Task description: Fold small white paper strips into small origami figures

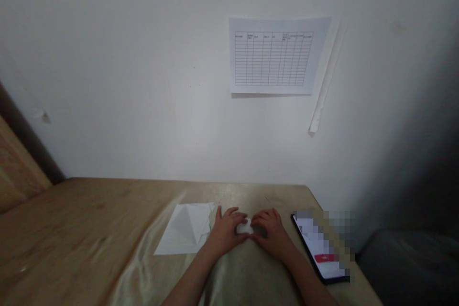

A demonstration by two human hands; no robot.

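Observation:
My left hand (225, 230) and my right hand (269, 230) rest close together on the tan cloth-covered table (89, 229). Between their fingertips sits a small white object (244, 226), perhaps a folded bit of paper. Both hands curl their fingers round it and pinch it from either side. Just left of my left hand lies a stack of white paper sheets (186, 234), the top one creased into a triangle shape.
A phone (320, 247) with a lit screen lies at the table's right edge, beside my right forearm. A printed table sheet (274, 55) hangs on the white wall. A wooden board (17, 167) stands at the far left. Dark floor area lies right of the table.

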